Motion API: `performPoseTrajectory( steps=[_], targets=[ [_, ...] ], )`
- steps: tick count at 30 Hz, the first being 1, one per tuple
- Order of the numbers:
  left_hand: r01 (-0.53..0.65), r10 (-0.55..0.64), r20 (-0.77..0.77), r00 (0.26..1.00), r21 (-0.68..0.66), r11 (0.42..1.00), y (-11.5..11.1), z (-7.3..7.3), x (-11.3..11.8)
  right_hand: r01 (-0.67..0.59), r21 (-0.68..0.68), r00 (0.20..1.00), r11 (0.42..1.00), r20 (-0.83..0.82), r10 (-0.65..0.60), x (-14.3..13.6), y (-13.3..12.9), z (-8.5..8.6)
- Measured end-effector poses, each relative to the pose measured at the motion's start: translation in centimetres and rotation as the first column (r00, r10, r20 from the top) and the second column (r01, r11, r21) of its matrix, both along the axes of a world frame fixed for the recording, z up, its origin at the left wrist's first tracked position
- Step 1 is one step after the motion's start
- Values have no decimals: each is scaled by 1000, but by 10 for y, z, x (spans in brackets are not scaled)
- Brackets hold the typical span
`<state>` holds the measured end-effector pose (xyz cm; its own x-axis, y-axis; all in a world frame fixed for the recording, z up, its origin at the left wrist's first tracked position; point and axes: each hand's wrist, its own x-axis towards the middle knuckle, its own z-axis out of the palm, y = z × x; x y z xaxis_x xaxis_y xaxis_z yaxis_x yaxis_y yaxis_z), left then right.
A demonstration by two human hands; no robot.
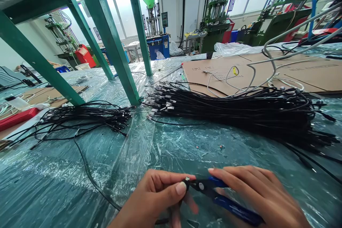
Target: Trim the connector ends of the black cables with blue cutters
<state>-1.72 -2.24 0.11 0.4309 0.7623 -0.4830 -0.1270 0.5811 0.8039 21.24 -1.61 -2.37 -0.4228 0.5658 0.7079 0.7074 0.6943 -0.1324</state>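
Between thumb and forefinger, my left hand (157, 196) pinches the end of a black cable (92, 176), with a small metal connector tip (187, 179) showing. The cable trails away to the left over the plastic film. My right hand (262, 192) grips a pair of blue-handled cutting pliers (232, 205). Their dark jaws meet the cable end at my left fingertips; whether the jaws bite into it I cannot tell. Beyond my hands lies a large bundle of black cables (229, 114) with metal plugs at its left end.
A smaller pile of black cables (93, 117) lies left of a green metal post (114, 42). Cardboard (203, 74) with loose white cables spreads behind the bundle. A red object (18, 119) sits at far left. Green machines (216, 17) stand in the background.
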Motion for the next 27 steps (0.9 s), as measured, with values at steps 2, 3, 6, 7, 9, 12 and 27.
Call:
performPoseTrajectory(
  steps=[2,3,6,7,9,12,27],
  targets=[
    [-8,8,-10,1000,-4,1000,-1,1,0,0,-1,1000,1000,9,0,0,1,-1],
    [-11,11,-12,1000,-7,1000,-1,1,0,-3,-1,1000,1000,15,3,0,1,-1],
    [-12,12,-13,1000,-11,1000,0,3,1,-12,6,999,1000,33,12,1,2,-1],
    [-10,9,-11,1000,-11,1000,0,3,1,-15,11,999,1000,36,14,1,3,-1],
    [-2,2,-12,1000,-3,1000,0,3,1,-16,17,999,1000,37,16,0,3,-1],
    [8,-8,-13,1000,10,1000,1,3,1,-18,32,1000,999,20,18,-1,4,0],
    [36,-37,11,999,54,998,4,1,2,-15,42,1000,999,-11,16,-5,6,1]
  ],
)
